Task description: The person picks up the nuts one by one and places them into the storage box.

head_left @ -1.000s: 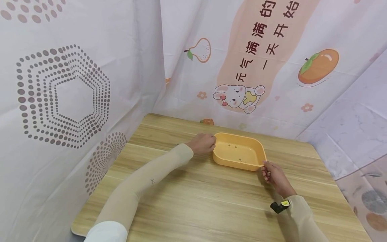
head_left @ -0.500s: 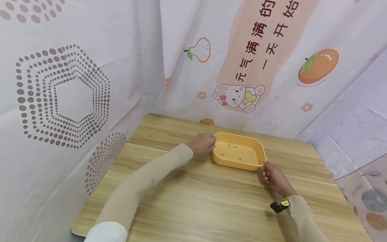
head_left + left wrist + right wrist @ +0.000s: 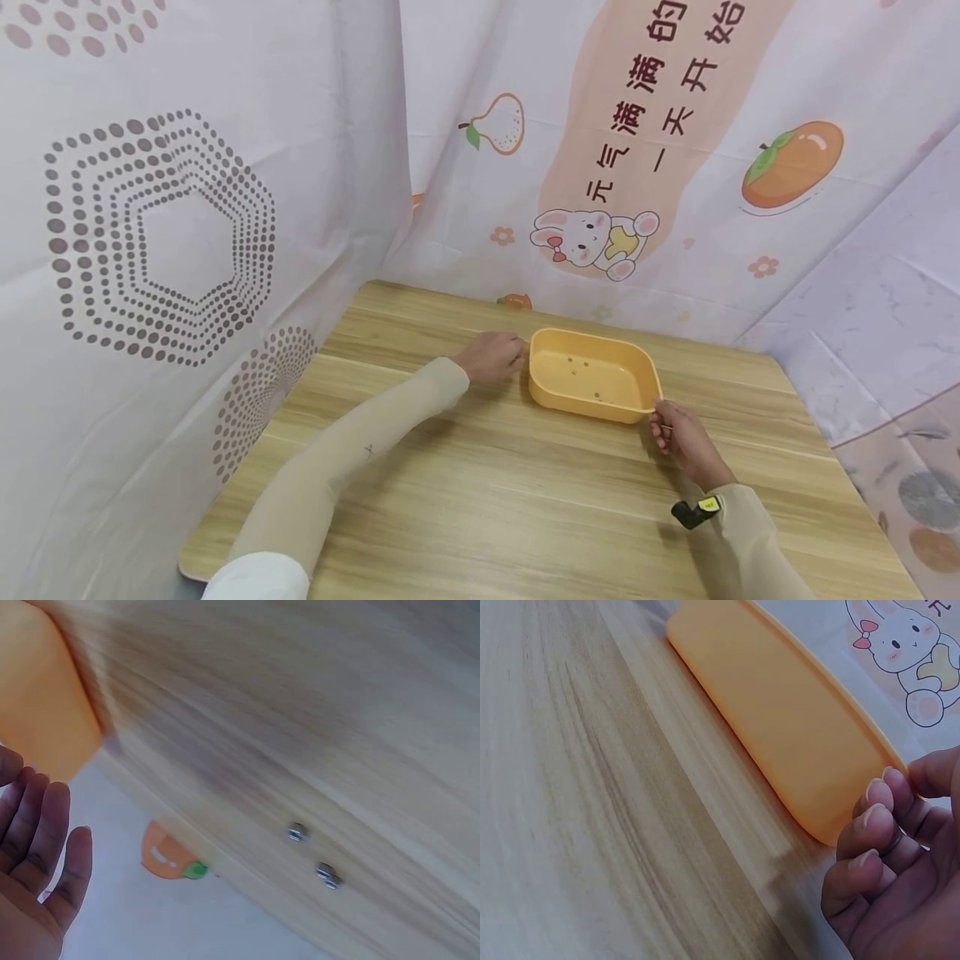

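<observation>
A yellow plastic tray point(image 3: 585, 406) stands on the wooden table, with several small metal nuts point(image 3: 597, 395) on its floor. My right hand point(image 3: 682, 437) pinches the rim at the near right corner between thumb and index finger, the other fingers curled below, as the right wrist view shows. Just left of the tray is my left hand point(image 3: 491, 357). In the left wrist view its fingers point(image 3: 56, 825) are loosely bent beside the tray wall point(image 3: 45, 690), with nothing visible in them. More small nuts point(image 3: 297, 831) lie on the table there.
The wooden table point(image 3: 510, 500) ends at a printed curtain point(image 3: 450, 208) behind the tray. Another curtain point(image 3: 195, 250) with dotted patterns hangs along the left side. A small black device point(image 3: 695, 512) is strapped to the right wrist.
A further nut has appeared inside the tray and shifted right towards the others. My left hand has drawn slightly left, away from the tray's rim. The right hand stays put.
</observation>
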Demonstrator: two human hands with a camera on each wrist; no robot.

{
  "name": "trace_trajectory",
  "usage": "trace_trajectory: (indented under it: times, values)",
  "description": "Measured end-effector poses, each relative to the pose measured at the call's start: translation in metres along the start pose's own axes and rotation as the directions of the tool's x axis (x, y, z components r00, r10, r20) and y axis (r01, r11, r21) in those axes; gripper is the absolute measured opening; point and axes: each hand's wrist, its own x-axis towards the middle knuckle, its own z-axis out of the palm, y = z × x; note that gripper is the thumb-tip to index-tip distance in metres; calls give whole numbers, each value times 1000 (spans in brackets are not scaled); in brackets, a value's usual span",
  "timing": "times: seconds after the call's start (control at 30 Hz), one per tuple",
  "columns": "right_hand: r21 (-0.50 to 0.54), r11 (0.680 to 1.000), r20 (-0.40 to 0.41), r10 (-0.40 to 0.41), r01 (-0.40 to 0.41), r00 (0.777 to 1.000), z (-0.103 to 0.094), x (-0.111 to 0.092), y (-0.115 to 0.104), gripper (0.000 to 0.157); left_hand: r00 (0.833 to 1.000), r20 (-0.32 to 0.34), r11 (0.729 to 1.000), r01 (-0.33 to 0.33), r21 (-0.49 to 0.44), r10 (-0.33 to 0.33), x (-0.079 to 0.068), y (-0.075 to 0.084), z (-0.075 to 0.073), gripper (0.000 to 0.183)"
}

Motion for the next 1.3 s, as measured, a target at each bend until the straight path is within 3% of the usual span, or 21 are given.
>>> trace_trajectory:
  times: [0.63, 0.93, 1.3]
  values:
    - [7, 1000, -5, -4, 4, 1000, -1, 0, 3, 38, 994, 46, 994, 103, 24, -104, -52, -40, -2, 15]
    - [4, 1000, 7, 7, -7, 1000, -2, -1, 5, 43, 985, 80, 987, 146, 67, -152, -69, -56, 3, 11]
    - [-14, 1000, 33, 8, -8, 999, 7, -10, -14, 40, 979, 72, 981, 186, 61, -190, -87, -66, 5, 11]
